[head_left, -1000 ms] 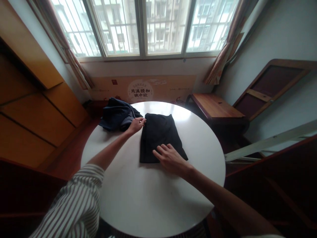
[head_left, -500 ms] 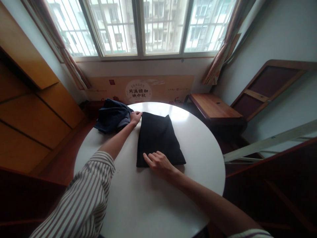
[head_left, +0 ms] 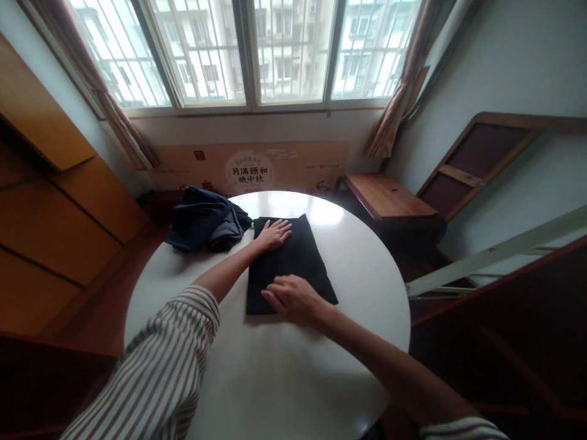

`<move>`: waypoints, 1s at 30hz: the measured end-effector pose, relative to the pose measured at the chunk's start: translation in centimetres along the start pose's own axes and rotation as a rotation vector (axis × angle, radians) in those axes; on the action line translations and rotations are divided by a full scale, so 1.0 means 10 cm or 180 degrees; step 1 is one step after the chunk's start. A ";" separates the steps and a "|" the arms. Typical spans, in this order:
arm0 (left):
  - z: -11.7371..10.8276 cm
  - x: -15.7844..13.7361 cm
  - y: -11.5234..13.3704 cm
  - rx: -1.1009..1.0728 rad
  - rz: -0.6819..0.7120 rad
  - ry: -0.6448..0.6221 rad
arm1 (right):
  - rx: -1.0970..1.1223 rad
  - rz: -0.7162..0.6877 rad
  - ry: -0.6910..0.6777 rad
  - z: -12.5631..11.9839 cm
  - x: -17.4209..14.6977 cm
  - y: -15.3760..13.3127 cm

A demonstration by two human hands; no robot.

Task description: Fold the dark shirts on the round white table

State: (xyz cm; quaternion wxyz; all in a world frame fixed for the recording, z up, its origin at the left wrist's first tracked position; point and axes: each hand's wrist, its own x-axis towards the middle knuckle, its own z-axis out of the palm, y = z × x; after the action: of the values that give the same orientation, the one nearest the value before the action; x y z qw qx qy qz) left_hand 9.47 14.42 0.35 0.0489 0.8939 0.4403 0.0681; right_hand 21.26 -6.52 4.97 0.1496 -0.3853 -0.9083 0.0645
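A folded black garment (head_left: 293, 263) lies as a rough rectangle on the white round table (head_left: 220, 373). My left hand (head_left: 274, 234) rests flat on its far left part, palm down with the fingers stretched out to the right. At the near edge of the cloth my right hand (head_left: 296, 297) is closed, its fingers curled in against the fabric and its thumb toward the left; the fingertips are partly hidden. Left of the garment, a crumpled heap of dark blue and grey clothing (head_left: 202, 220) sits at the table's far left side.
Beyond the table's right side stands a low wooden stand (head_left: 389, 195), and a folding wooden frame (head_left: 472, 165) leans on the wall. A wooden cabinet (head_left: 73, 201) is at left. Under the barred window a printed panel (head_left: 293, 162) runs along the wall.
My left hand has let go of the garment's far left corner and now lies flat on top of it. The right hand stays at the near edge, its index finger more curled.
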 end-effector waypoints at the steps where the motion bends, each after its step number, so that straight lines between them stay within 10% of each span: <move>1: 0.03 0.00 0.00 0.0035 -0.0078 -0.0080 | 0.0014 0.0115 0.0085 -0.09 0.07 0.13; 10: 0.07 0.04 -0.14 0.0084 -0.0244 -0.0205 | -0.0237 0.1148 -0.0463 0.15 0.01 1.23; 16: 0.05 0.07 -0.16 0.0059 -0.0267 -0.0246 | -0.0199 0.0891 -0.0453 0.03 -0.46 1.12; 21: 0.04 0.06 -0.13 0.0132 -0.0261 -0.0229 | 0.0072 0.0415 -0.0281 -0.25 -0.10 1.04; 30: -0.04 0.17 -0.21 0.0268 -0.0150 -0.0407 | 0.0295 -0.0605 -0.0939 0.19 -0.02 0.54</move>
State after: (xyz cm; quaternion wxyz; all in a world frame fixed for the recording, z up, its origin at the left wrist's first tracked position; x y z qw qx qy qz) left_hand 8.82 17.04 0.55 0.0409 0.8871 0.4596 -0.0089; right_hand 24.43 -2.93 1.87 0.0378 -0.2769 -0.9487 0.1476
